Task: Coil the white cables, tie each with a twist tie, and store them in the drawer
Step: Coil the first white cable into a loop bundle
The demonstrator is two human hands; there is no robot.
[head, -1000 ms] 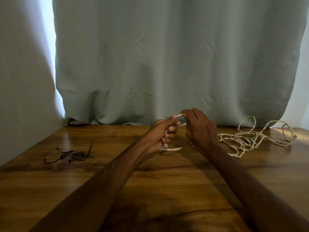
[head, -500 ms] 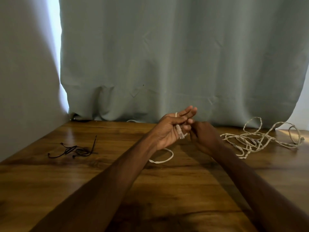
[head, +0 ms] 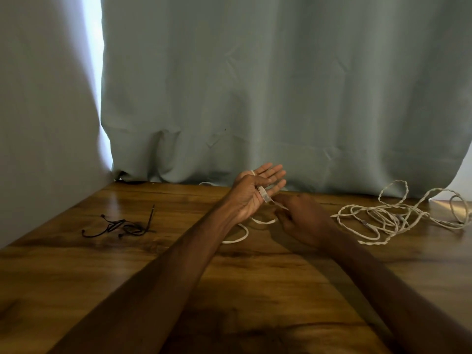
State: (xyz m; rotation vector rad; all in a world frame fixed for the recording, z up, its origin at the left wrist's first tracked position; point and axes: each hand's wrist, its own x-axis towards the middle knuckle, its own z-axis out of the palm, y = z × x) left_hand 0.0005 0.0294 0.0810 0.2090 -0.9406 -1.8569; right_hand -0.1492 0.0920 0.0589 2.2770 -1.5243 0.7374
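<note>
My left hand (head: pixel 252 190) is raised above the wooden table (head: pixel 127 264), palm up with fingers straight. A thin white cable (head: pixel 241 235) runs over the back of that hand, crosses the palm where its clear plug end lies, and loops down onto the table. My right hand (head: pixel 301 218) sits just right of and below the left, fingers curled, pinching the cable near the plug. A second, longer twisted white cable (head: pixel 383 218) lies in a loose tangle at the right. Several black twist ties (head: pixel 120 226) lie at the left.
A pale green curtain (head: pixel 281 98) hangs along the table's far edge, and a white wall (head: pixel 38 123) closes off the left side. No drawer is in view.
My left hand has opened from a curled grip into a flat palm and risen. My right hand dropped lower, drawing the cable across the palm. The view shifted slightly.
</note>
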